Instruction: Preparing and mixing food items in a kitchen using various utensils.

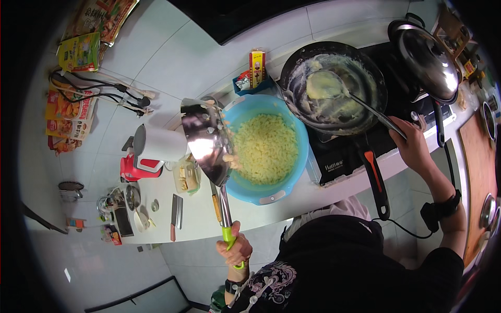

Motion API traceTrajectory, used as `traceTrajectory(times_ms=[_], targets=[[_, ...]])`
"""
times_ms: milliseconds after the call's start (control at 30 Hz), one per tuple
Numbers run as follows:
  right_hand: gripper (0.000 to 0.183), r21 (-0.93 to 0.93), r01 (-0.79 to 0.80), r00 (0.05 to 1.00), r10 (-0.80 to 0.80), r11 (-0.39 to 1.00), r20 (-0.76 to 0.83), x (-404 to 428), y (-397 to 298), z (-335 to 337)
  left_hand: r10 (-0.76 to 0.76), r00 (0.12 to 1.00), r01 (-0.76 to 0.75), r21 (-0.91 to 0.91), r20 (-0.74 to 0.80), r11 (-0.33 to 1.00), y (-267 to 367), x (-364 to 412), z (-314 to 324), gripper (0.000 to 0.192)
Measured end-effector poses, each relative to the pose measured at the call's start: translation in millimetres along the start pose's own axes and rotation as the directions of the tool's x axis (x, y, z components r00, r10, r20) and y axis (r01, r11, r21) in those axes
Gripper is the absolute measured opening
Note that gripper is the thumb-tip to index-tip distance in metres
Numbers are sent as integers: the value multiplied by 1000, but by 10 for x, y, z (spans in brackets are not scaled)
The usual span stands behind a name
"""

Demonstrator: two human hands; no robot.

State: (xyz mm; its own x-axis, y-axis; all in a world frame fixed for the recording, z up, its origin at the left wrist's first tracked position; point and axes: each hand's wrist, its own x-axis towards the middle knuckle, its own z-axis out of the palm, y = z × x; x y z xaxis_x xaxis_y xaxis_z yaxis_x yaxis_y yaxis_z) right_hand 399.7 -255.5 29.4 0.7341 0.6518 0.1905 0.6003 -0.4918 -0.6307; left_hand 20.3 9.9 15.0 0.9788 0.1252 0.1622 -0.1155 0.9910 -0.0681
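My left hand [236, 245] grips the green handle of a shiny metal strainer or skimmer [205, 139], whose bowl is tilted beside and partly over a blue plastic basin [298, 156]. Bits of pale food cling to its rim. The basin holds a heap of small pale-yellow pieces of food [267, 148]. My right hand [411, 141] holds the long handle of a metal ladle [327, 84]. The ladle's bowl rests within a black wok [379, 90] coated with a whitish, creamy residue; what the ladle contains is hard to tell. The wok sits on the cooktop, its black and orange handle towards me.
A lidded pan [424, 58] stands right of the wok on the black cooktop [332, 168]. Left of the basin are a white and red pitcher-like appliance [160, 143], a food container [186, 177] and a cleaver [177, 211]. A yellow-red box [257, 68] stands behind the basin.
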Motion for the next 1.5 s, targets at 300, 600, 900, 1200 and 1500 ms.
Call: traceTrajectory(times_ms=[300,600,900,1200,1500], targets=[[28,-116,-20,1000,18,993,-19,103,-161,-106,59,991,-51,74,-121,996,-14,-17,18,33],[27,-156,-52,998,48,986,-30,83,-81,-150,65,991,-52,116,-117,992,36,5,21,35],[27,87,-227,974,225,970,32,98,14,-184,57,993,-40,149,-107,988,84,13,21,39],[22,222,-328,944,308,918,121,100,214,-225,99,950,48,450,-296,892,39,235,170,43],[25,189,-405,914,391,895,108,-106,69,-412,-67,889,359,597,-454,718,-4,1177,186,40]])
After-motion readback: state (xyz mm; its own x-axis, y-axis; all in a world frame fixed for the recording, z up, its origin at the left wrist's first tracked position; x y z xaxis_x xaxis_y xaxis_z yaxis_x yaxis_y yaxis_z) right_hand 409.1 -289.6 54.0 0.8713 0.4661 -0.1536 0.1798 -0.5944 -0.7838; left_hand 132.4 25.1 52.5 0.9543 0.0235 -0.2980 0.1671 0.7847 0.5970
